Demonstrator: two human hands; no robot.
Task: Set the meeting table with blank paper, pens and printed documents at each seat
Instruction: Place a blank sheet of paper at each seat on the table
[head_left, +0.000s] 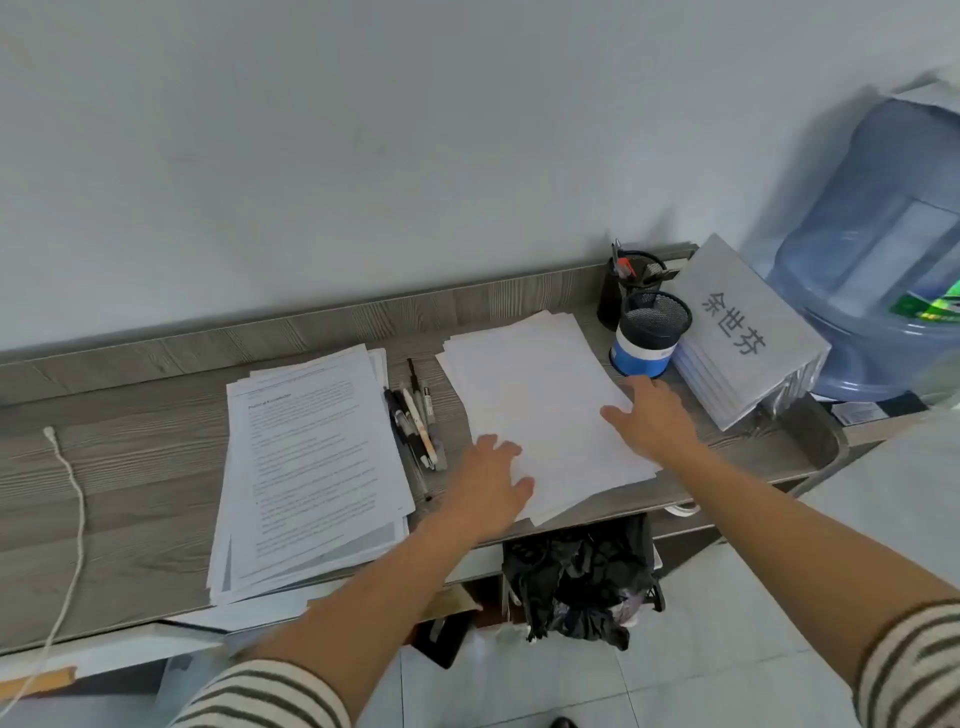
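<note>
A stack of blank white paper (540, 400) lies on the grey wooden desk (130, 467), right of centre. My left hand (488, 483) rests on the stack's near left edge, fingers spread. On the stack's right edge my right hand (652, 415) lies flat, fingers apart. Neither hand grips a sheet. Left of the blank paper, several pens (415, 421) lie side by side. Further left sits a pile of printed documents (306, 467), slightly fanned, reaching the desk's front edge.
Two mesh pen cups (649, 332) stand behind the blank paper, beside a stack of name cards (743, 332). A large blue water bottle (883, 249) fills the right. A white cable (72, 499) crosses the desk's left. Below the desk edge sits a black-bagged bin (582, 577).
</note>
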